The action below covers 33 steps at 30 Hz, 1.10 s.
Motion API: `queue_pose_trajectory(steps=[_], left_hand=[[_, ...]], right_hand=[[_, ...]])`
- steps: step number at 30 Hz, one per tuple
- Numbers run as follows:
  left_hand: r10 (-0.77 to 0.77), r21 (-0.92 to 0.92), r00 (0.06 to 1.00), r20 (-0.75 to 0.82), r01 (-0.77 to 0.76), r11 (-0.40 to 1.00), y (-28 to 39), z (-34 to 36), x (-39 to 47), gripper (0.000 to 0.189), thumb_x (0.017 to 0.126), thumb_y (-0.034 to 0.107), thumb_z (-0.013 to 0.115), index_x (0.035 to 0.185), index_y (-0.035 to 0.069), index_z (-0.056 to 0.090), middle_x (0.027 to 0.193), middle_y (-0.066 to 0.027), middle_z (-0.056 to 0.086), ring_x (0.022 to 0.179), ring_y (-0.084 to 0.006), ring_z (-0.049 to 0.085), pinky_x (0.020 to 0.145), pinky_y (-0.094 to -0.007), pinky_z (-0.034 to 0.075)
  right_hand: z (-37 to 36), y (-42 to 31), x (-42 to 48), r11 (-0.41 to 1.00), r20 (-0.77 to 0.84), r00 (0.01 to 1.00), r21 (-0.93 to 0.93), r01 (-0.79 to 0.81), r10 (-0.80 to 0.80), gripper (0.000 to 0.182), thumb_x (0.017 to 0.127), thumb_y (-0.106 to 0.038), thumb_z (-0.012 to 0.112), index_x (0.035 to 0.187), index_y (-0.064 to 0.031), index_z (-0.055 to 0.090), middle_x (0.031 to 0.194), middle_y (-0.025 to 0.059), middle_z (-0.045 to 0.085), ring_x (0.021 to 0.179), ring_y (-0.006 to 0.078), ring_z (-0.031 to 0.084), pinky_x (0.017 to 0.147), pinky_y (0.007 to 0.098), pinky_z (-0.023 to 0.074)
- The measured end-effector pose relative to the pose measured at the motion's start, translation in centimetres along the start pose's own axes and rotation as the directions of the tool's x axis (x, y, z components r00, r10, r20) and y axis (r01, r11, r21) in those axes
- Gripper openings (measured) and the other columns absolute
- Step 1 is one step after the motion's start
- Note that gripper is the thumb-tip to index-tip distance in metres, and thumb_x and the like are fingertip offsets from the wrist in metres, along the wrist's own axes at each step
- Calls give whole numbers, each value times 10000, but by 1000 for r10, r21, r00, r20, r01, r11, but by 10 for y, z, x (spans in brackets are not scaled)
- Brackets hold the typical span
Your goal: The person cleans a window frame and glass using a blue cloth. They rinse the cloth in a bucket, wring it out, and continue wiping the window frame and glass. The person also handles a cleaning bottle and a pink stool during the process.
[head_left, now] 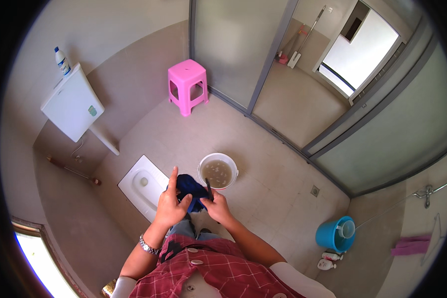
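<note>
A dark blue cloth (190, 188) is stretched between my two hands in front of my waist. My left hand (171, 206), with a metal-band watch (148, 245) below the wrist, holds the cloth's left side, its index finger pointing up. My right hand (218, 206) grips the cloth's right edge. A thin black piece (209, 190) stands up by its thumb; whether it belongs to the cloth I cannot tell. Just beyond my right hand, a white bucket (235, 171) on the floor holds murky water (217, 173) with foam patches.
A white squat toilet (144, 181) is set in the floor at left, below a wall cistern (73, 102) bearing a bottle (62, 60). A pink plastic stool (187, 85) stands beside the sliding glass partition (238, 48). At right are a blue bucket (326, 234) and pump bottles (326, 264).
</note>
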<state>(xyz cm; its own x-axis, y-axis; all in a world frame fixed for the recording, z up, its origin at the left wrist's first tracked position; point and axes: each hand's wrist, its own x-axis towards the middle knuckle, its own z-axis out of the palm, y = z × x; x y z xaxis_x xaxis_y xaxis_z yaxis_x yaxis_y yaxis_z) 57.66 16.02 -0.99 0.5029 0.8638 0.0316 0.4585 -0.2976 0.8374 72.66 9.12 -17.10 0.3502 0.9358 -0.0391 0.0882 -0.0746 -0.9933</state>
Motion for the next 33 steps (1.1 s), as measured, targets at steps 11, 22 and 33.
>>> queue_pose_trajectory(steps=[11,22,33], left_hand=[[-28,-53,986,164,37,998,-107,128,177,574,792,118,625,1335,0,479,1012,-233,675,882,-378,674,794,-382,535],[-473,-147,861,188,501,853,-201,119,226,390,808,136,612,1164,-22,633,793,-127,693,708,-153,639,663,-298,514],[-292,-147,947,133,310,939,-52,182,297,420,853,305,665,1167,27,643,961,-219,686,909,-286,678,811,-355,522]], right_hand=[[-73,104,132,969,-301,928,-45,-242,218,276,944,-200,586,1134,-1,600,668,31,606,580,105,576,558,269,464],[-254,93,112,821,-563,687,-26,-571,460,311,935,-318,595,1014,-28,673,654,38,621,511,81,499,476,259,395],[-288,24,205,696,94,987,-718,-21,127,219,856,-220,612,1030,-91,650,1004,155,656,889,363,632,728,447,510]])
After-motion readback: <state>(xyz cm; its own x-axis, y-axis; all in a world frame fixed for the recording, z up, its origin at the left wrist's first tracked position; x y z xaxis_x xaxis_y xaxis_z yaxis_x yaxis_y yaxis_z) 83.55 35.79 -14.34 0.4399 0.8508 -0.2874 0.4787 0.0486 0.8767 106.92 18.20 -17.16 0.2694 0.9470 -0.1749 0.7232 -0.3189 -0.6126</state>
